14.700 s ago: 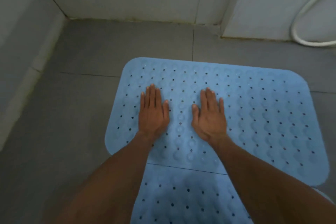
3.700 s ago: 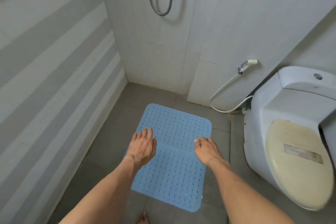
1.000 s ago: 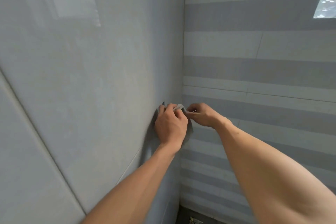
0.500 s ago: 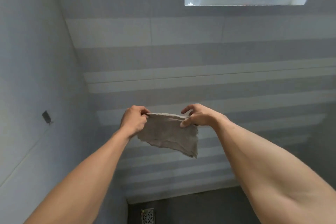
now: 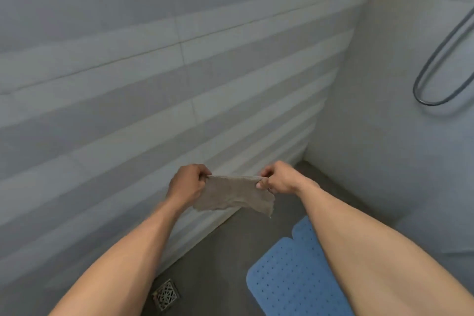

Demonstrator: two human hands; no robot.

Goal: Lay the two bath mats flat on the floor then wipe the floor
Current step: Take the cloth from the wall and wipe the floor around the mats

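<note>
— 2 hands hold 1 cloth (image 5: 234, 196). See it?
— Yes. The left hand (image 5: 186, 183) pinches its top corner at 9 o'clock, and the right hand (image 5: 278, 178) pinches the top corner at 3 o'clock. The cloth hangs in the air.
— Where are the bath mats?
— The 2 blue mats (image 5: 295, 277) lie flat on the gray floor (image 5: 218, 251), at 5 o'clock from the cloth.
— And the drain (image 5: 166, 294)?
— At 7 o'clock, by the striped wall (image 5: 154, 84).

- Cloth (image 5: 232, 196): coarse woven fabric, matt, frayed edge.
- Bath mat (image 5: 292, 274): blue rubbery plastic, perforated, bumpy.
- Wall tiles (image 5: 154, 72): smooth, faintly glossy.
- Floor (image 5: 218, 251): matt grey.
- Drain grate (image 5: 166, 295): patterned metal.
</note>
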